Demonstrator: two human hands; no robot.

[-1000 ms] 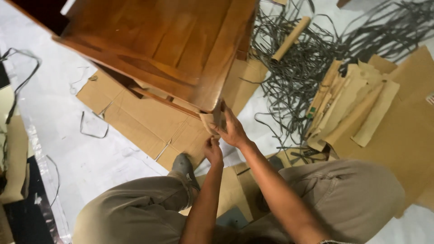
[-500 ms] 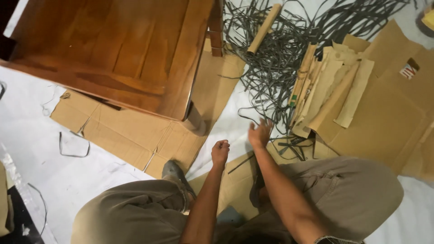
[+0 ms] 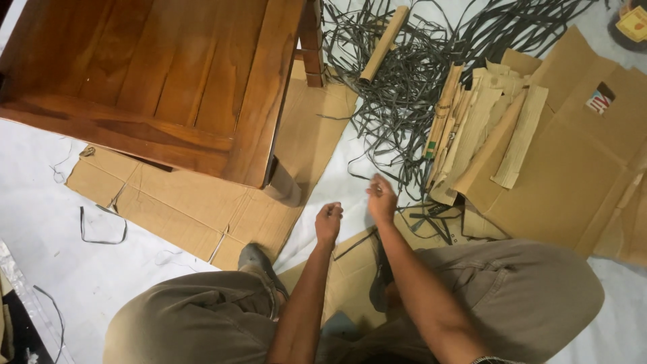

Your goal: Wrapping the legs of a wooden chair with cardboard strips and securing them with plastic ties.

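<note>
At centre frame the left hand [image 3: 329, 221] is curled into a loose fist and the right hand [image 3: 381, 199] is half-closed; whether either pinches a strand I cannot tell. Both hover over the white floor sheet [image 3: 47, 222], beside the tangled heap of flat grey plastic straps [image 3: 397, 101] at upper centre. Stiff brown cardboard corner strips [image 3: 472, 135] lie stacked right of it, while the glossy reddish-brown wooden furniture piece [image 3: 155, 81] rests on flattened corrugated cardboard [image 3: 195, 209], probably padding.
</note>
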